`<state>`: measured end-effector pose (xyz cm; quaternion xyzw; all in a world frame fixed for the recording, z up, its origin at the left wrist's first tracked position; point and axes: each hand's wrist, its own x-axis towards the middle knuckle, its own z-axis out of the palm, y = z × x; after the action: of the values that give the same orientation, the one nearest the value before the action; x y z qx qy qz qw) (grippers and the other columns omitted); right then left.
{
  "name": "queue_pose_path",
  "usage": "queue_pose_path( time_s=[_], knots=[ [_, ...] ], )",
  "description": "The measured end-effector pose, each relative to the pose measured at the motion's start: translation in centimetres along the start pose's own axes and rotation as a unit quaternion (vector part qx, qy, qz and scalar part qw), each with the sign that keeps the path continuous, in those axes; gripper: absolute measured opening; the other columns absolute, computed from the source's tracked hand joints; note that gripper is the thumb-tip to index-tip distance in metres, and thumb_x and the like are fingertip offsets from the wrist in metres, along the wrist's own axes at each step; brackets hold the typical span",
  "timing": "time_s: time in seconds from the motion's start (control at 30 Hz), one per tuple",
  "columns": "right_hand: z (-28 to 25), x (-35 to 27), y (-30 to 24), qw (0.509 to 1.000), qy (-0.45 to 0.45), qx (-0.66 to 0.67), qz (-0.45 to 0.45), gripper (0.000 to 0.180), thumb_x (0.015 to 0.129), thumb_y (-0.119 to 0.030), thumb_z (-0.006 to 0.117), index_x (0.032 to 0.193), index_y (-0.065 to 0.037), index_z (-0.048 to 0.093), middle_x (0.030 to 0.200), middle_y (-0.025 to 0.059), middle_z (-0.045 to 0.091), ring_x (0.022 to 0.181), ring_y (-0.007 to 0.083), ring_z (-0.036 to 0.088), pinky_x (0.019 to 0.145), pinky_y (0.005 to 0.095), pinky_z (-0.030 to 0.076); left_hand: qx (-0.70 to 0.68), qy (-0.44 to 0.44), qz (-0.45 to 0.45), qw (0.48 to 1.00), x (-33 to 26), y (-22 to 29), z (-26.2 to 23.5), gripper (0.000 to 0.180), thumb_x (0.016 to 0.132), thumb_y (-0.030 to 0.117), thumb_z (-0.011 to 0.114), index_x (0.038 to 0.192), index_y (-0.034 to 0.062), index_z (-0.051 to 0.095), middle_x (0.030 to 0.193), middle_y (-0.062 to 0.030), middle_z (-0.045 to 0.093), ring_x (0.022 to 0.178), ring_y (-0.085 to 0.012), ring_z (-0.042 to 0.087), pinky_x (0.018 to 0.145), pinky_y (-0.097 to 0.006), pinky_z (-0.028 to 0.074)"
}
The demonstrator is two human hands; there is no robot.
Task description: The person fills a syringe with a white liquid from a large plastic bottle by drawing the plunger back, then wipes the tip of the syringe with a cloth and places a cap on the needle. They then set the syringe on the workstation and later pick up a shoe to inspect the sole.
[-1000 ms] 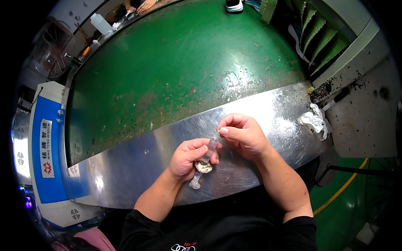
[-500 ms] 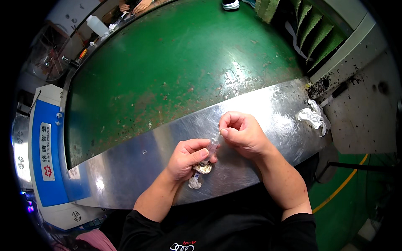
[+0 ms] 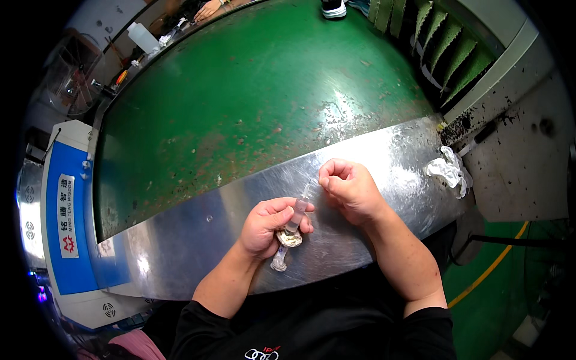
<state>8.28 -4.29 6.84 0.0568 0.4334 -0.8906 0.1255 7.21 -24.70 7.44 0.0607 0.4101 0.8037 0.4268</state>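
My left hand (image 3: 263, 228) is closed around a clear plastic syringe (image 3: 299, 210), its thin tip tilted up and to the right. Just below the fingers, a crumpled, stained whitish wad (image 3: 290, 239) sits by the syringe's lower end; whether the hand grips it too, I cannot tell. A second small whitish piece (image 3: 279, 260) hangs or lies under that. Right of the syringe tip, my right hand (image 3: 353, 191) makes a pinch with thumb and index finger, a small gap away from the tip. Anything between those fingertips is too small to make out.
Beneath my hands runs a metal ledge (image 3: 186, 240), bordering a wide green belt surface (image 3: 252, 96). A crumpled white cloth (image 3: 449, 171) lies at the ledge's right end, beside a machine wall with hanging green strips (image 3: 447, 54). A blue-and-white housing (image 3: 54, 222) stands left. Far left are a white bottle (image 3: 142, 37) and another person's hand (image 3: 208, 11).
My right hand has drawn slightly right, away from the syringe tip, leaving the thin tip exposed. The left hand keeps hold of the syringe. One of the other person's hands has slipped mostly out of view.
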Motion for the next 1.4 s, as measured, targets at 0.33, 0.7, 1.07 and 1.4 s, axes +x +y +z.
queue_pose_path(
  time_s=[0.33,0.7,1.07,1.4],
  knots=[
    [0.3,0.2,-0.5,0.999,0.021,0.025,-0.001,0.006,0.083,-0.008,0.06,0.082,-0.004,0.055,0.061,-0.0017,0.049,0.044,0.0039,0.037,0.04,0.0183,0.028,-0.092,-0.078,0.057,0.991,0.8,-0.5,-0.3,0.028,0.088,0.016,0.055,0.109,-0.0039,0.051,0.079,-0.016,0.063,0.078,-0.0269,0.062,0.075,-0.034,0.048],
    [1.6,0.4,-0.1,0.998,-0.053,-0.034,0.01,0.015,0.085,-0.012,0.06,0.095,0.0,0.06,0.069,0.0,0.054,0.051,0.0033,0.041,0.044,0.018,0.031,-0.082,-0.031,0.002,0.996,0.0,-0.4,-1.4,0.027,0.092,0.019,0.05,0.1,-0.0065,0.056,0.085,-0.0154,0.063,0.083,-0.0237,0.063,0.074,-0.031,0.052],
    [1.1,0.2,-1.1,0.99,-0.103,-0.091,-0.033,0.012,0.078,-0.011,0.064,0.085,-0.002,0.063,0.066,0.0034,0.058,0.046,0.0067,0.046,0.04,0.0213,0.036,-0.016,0.082,0.071,0.994,0.6,-2.1,0.5,0.033,0.091,0.028,0.047,0.092,-0.0051,0.054,0.07,-0.0089,0.055,0.068,-0.0203,0.054,0.06,-0.027,0.045],
    [0.0,1.1,0.9,0.994,-0.078,-0.077,-0.026,0.01,0.079,-0.011,0.065,0.084,-0.003,0.063,0.065,0.001,0.057,0.045,0.0045,0.044,0.04,0.0196,0.034,-0.008,0.035,-0.006,0.999,0.6,-1.5,-1.1,0.03,0.091,0.022,0.051,0.095,-0.0072,0.056,0.077,-0.0121,0.061,0.069,-0.0176,0.06,0.062,-0.027,0.049]
  ],
)
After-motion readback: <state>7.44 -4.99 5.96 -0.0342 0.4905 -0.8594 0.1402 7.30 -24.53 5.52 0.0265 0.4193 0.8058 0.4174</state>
